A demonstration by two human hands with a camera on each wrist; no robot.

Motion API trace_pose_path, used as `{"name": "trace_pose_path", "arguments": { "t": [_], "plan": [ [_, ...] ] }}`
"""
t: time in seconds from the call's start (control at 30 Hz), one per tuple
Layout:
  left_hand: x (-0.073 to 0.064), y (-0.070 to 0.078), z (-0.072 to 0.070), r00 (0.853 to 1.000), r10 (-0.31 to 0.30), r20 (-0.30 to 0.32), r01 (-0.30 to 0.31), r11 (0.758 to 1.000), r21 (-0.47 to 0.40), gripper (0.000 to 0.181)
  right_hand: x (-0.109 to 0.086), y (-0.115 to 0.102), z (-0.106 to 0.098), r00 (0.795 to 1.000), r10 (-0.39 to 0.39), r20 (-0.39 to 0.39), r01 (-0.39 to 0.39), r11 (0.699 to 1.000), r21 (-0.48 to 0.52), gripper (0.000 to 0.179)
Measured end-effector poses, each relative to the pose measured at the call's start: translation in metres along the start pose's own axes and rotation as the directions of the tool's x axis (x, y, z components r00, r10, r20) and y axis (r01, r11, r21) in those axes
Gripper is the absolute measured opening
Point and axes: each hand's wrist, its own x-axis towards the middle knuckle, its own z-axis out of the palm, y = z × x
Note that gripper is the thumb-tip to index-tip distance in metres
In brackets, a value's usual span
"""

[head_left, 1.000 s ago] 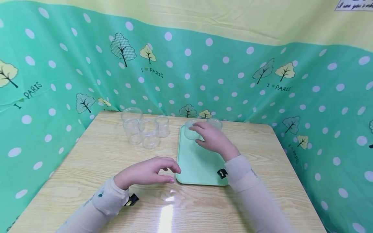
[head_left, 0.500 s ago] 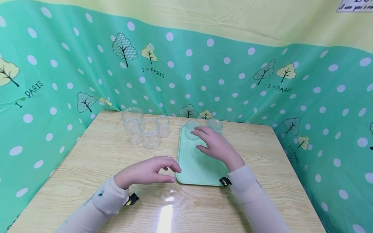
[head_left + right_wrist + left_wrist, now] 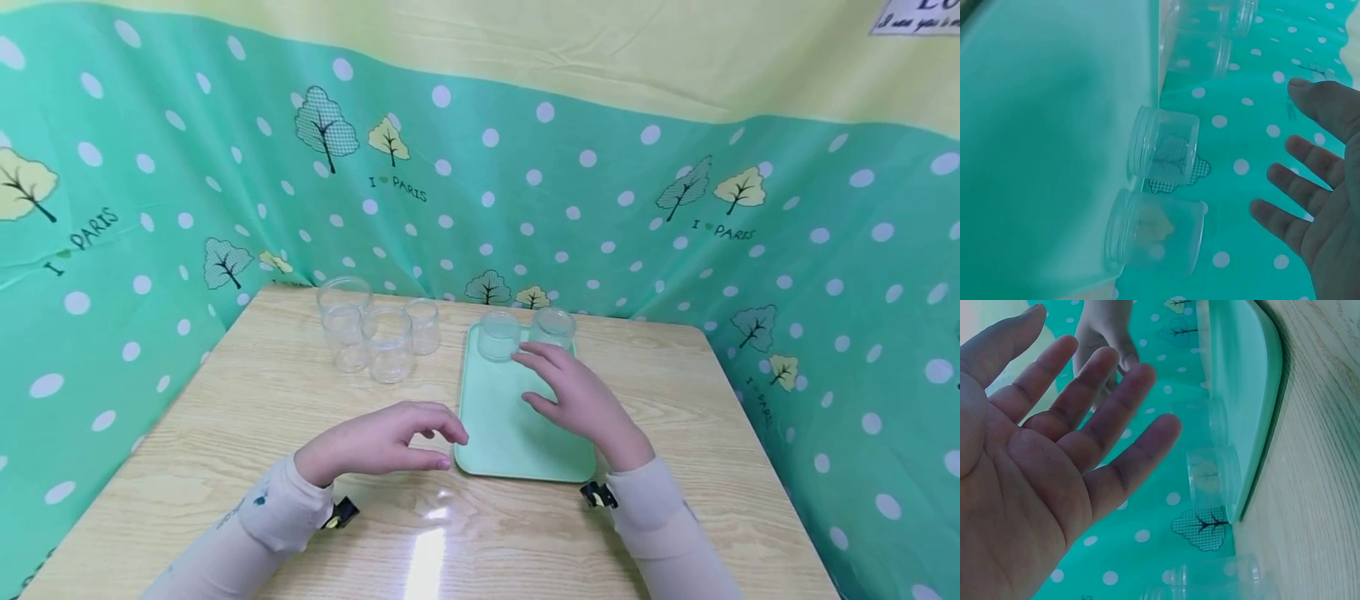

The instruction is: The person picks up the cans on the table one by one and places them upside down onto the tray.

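Observation:
Two clear plastic jars stand at the far end of a pale green tray (image 3: 517,433): the left jar (image 3: 498,337) and the right jar (image 3: 554,327). Over the tray hovers my right hand (image 3: 581,396), fingers relaxed and holding nothing, just in front of the jars. In the right wrist view, a gap shows between its fingers and both jars, the nearer one (image 3: 1160,234) and the other (image 3: 1169,144). My left hand (image 3: 386,442) hangs by the tray's near left corner with loosely bent fingers; its palm (image 3: 1022,487) bears nothing in the left wrist view.
Left of the tray, several clear jars stand close together on the wooden table, among them a front jar (image 3: 388,350), a small one (image 3: 423,327) and a large back one (image 3: 343,293). A green dotted curtain (image 3: 480,183) rises behind the table.
My right hand has drawn back from the jars, toward me and to the right, uncovering both of them. The left hand stays where it was.

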Motion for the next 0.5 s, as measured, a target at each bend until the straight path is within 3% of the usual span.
{"name": "trace_pose_path", "arguments": {
  "t": [0.23,0.5],
  "plan": [
    [0.0,0.001,-0.001,1.0,0.013,-0.015,-0.013,1.0,-0.006,0.024,-0.015,0.003,-0.003,0.999,0.036,-0.039,-0.033,0.997,0.067,0.064],
    [0.0,0.003,0.0,0.999,0.034,-0.037,-0.034,0.999,0.003,0.027,-0.022,0.006,0.006,0.999,0.036,-0.019,-0.034,0.996,0.082,0.065]
  ]
}}
